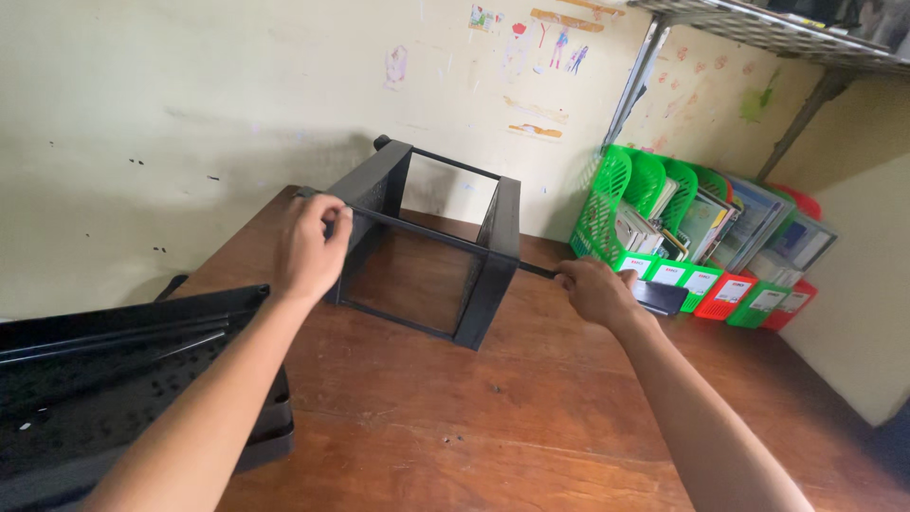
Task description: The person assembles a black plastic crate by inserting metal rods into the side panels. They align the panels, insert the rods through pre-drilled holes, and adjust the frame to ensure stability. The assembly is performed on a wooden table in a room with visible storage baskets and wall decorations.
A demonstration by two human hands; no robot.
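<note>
A black plastic rack frame (pixel 488 256) with two perforated side panels stands on the brown wooden table (pixel 531 417), joined by thin black rods. My left hand (pixel 310 246) grips the top of the left panel where a rod (pixel 427 232) meets it. My right hand (pixel 595 289) pinches the end of that rod where it pokes out past the right panel.
Black perforated shelf trays (pixel 123 379) lie stacked at the table's left front. Green and red file holders (pixel 706 237) full of papers line the wall at right, with a dark flat object (pixel 661 297) in front. A metal shelf (pixel 768 28) hangs above.
</note>
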